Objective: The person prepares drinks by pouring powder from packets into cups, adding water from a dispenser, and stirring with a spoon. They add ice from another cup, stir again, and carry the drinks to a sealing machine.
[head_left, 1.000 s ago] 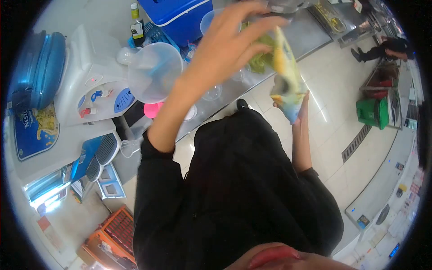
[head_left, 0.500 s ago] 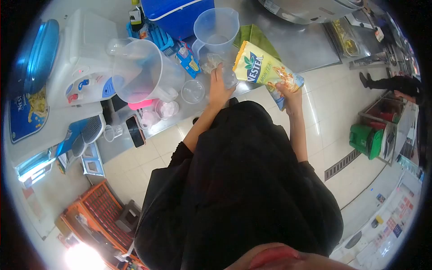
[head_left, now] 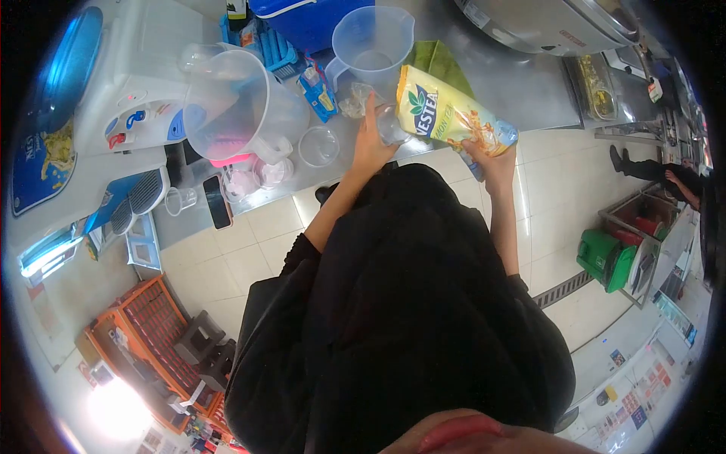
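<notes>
My right hand (head_left: 495, 160) is wrapped around the lower end of a yellow Nestea lemon tea pouch (head_left: 442, 113). The pouch lies tilted, its orange-edged end pointing left, above the counter's front edge. My left hand (head_left: 370, 147) curls round a clear plastic cup (head_left: 391, 127) just below that end. Part of the cup is hidden behind the pouch and my fingers. Beyond my left fingertips lies crumpled clear plastic (head_left: 355, 101). A translucent measuring jug (head_left: 372, 45) stands behind the hands, beside a green cloth (head_left: 437, 64).
To the left are a large translucent pitcher (head_left: 231, 106), a clear round container (head_left: 318, 146), a blue packet (head_left: 316, 91), a phone (head_left: 218, 202) and a white drink dispenser (head_left: 144, 83). A blue cooler (head_left: 302, 30) and a steel cooker (head_left: 552, 26) stand behind. Another person's leg (head_left: 646, 165) shows far right.
The view has shifted slightly. The pouch is a little more level, and its left end sits close over the cup. Both hands keep their holds.
</notes>
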The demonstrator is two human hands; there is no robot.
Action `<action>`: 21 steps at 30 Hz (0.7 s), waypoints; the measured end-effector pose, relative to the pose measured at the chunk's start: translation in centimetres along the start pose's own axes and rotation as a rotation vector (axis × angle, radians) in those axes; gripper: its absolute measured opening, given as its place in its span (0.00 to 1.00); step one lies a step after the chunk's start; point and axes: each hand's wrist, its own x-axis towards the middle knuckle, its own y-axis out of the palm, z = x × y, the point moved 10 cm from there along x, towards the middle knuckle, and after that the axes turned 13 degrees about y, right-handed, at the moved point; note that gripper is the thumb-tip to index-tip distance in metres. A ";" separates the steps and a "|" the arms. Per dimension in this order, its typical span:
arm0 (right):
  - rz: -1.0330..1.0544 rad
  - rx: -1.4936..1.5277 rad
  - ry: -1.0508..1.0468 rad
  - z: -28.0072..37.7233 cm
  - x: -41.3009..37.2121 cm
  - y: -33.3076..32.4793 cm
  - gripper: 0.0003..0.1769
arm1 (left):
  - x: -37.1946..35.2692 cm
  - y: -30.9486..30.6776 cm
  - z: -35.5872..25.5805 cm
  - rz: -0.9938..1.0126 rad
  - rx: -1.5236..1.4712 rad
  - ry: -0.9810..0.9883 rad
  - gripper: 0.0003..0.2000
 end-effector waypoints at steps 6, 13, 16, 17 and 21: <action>0.054 -0.028 -0.047 0.7 0.2 0.1 0.38 | -0.1 0.4 0.4 0.015 -0.016 -0.017 0.61; 0.068 -0.042 -0.117 2.6 -0.5 0.3 0.42 | 0.0 0.6 0.3 0.010 0.028 0.008 0.63; 0.062 -0.001 -0.123 2.7 -0.6 0.3 0.42 | 0.0 0.6 0.4 0.006 -0.037 -0.003 0.63; 0.061 0.001 -0.108 2.4 -0.5 0.3 0.42 | -0.1 0.6 0.5 0.012 -0.048 -0.009 0.63; 0.067 0.032 -0.044 1.3 0.1 -0.2 0.43 | -0.2 0.6 0.7 0.011 -0.079 -0.019 0.63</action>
